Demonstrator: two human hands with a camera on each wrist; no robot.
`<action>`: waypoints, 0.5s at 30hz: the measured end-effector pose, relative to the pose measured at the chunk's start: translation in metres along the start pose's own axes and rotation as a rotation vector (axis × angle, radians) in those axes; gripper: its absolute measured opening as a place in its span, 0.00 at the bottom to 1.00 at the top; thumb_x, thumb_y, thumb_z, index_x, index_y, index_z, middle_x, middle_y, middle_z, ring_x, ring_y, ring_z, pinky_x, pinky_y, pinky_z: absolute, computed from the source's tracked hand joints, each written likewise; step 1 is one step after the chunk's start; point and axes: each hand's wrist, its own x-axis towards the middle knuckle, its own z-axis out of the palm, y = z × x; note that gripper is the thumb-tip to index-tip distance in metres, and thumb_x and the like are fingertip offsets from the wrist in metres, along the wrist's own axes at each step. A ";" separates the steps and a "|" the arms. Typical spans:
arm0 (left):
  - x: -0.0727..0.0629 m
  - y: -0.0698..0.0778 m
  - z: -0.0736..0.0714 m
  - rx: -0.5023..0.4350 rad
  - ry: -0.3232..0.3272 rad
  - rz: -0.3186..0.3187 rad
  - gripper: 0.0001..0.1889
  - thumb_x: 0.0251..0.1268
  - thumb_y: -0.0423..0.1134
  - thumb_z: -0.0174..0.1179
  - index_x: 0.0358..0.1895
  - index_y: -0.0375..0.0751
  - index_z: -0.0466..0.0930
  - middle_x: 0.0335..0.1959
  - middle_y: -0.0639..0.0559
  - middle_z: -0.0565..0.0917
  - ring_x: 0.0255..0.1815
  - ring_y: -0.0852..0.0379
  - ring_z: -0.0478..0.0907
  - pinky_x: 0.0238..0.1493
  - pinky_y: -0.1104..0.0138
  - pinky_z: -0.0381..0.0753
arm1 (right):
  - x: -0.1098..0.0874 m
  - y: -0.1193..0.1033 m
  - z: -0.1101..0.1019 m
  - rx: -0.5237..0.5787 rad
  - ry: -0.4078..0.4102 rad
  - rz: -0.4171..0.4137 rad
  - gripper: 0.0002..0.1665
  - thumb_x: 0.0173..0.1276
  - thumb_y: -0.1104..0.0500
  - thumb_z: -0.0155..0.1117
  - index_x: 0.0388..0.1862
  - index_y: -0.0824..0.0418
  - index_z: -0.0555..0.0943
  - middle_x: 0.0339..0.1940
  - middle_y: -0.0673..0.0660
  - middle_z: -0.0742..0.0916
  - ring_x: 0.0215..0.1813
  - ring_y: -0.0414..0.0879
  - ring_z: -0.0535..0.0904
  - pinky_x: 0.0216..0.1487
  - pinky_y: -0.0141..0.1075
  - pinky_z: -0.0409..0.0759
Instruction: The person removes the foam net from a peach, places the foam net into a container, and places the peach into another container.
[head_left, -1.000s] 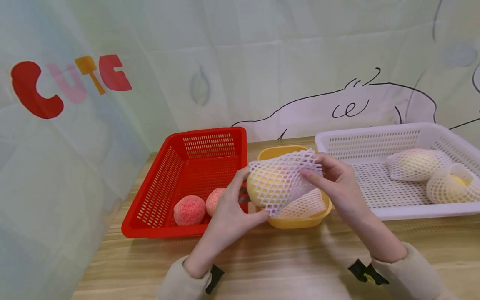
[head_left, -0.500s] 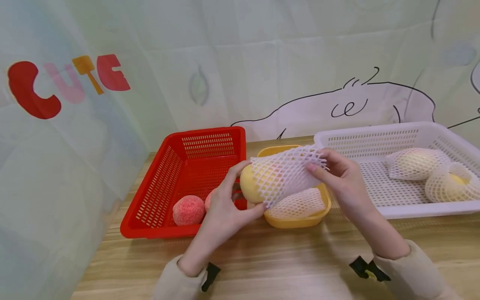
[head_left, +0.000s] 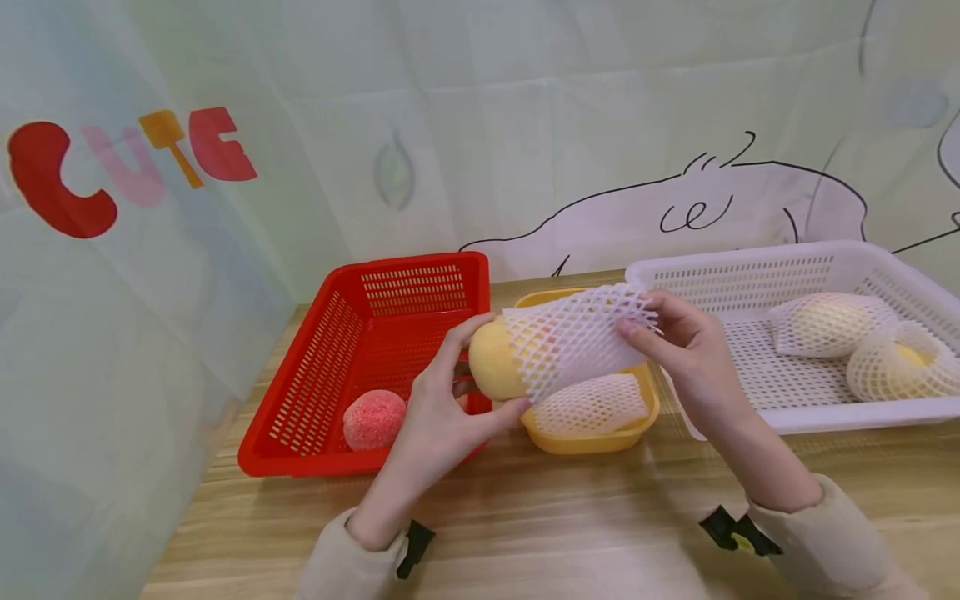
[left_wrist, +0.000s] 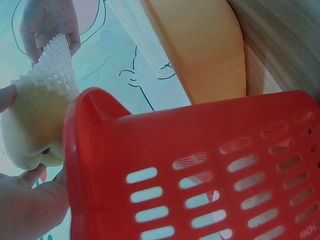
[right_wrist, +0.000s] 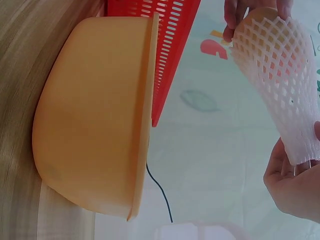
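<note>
Above the yellow bowl (head_left: 592, 444), my left hand (head_left: 438, 417) grips a smooth yellow fruit (head_left: 493, 360), thumb below and fingers around its far side. A white foam net sleeve (head_left: 577, 337) covers the fruit's right part, and its left end is bare. My right hand (head_left: 693, 358) pinches the sleeve's far right end between thumb and fingers. The left wrist view shows a dark dimple in the bare end of the fruit (left_wrist: 30, 125). Another foam net sleeve (head_left: 592, 406) lies flat in the bowl.
To the left stands a red basket (head_left: 322, 465) with a pinkish-red fruit (head_left: 375, 419); my left hand mostly hides another. On the right, a white basket (head_left: 795, 422) holds two netted yellow fruits (head_left: 832, 325). A printed curtain (head_left: 480, 150) hangs behind the wooden table (head_left: 585, 525).
The fruit has moved left with my left hand, and more of its yellow end shows outside the sleeve. My right hand keeps its pinch, slightly farther right, stretching the net out.
</note>
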 end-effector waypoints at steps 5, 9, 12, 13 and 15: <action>0.000 0.000 -0.003 0.000 0.011 -0.001 0.43 0.47 0.42 0.75 0.65 0.72 0.60 0.59 0.62 0.73 0.55 0.56 0.75 0.49 0.60 0.84 | 0.000 0.000 -0.001 -0.004 -0.007 0.007 0.11 0.65 0.71 0.60 0.37 0.56 0.81 0.39 0.47 0.84 0.41 0.37 0.80 0.41 0.26 0.80; 0.000 0.001 -0.005 -0.007 0.017 -0.013 0.43 0.47 0.41 0.75 0.65 0.72 0.60 0.59 0.61 0.73 0.54 0.55 0.76 0.49 0.60 0.84 | 0.001 0.000 -0.001 -0.009 -0.010 0.014 0.11 0.65 0.71 0.60 0.38 0.55 0.81 0.39 0.47 0.84 0.42 0.37 0.80 0.42 0.26 0.81; 0.000 0.002 -0.007 -0.006 0.024 -0.015 0.43 0.47 0.41 0.75 0.65 0.72 0.61 0.58 0.60 0.73 0.53 0.55 0.76 0.48 0.62 0.84 | 0.001 0.000 -0.003 -0.013 -0.009 0.016 0.11 0.65 0.71 0.59 0.38 0.55 0.80 0.39 0.46 0.84 0.42 0.37 0.80 0.41 0.25 0.81; 0.000 0.002 -0.008 -0.003 0.029 -0.015 0.43 0.47 0.41 0.75 0.65 0.72 0.61 0.58 0.60 0.74 0.52 0.55 0.77 0.48 0.62 0.84 | 0.001 0.000 -0.003 -0.015 -0.010 0.016 0.11 0.65 0.71 0.60 0.38 0.55 0.80 0.39 0.46 0.84 0.42 0.37 0.80 0.41 0.25 0.81; 0.000 0.002 -0.009 0.010 0.039 -0.008 0.42 0.47 0.41 0.75 0.65 0.71 0.61 0.59 0.61 0.73 0.53 0.55 0.77 0.49 0.63 0.83 | 0.001 0.000 -0.004 -0.016 -0.010 0.018 0.11 0.65 0.71 0.60 0.39 0.55 0.80 0.39 0.46 0.83 0.42 0.37 0.80 0.41 0.25 0.81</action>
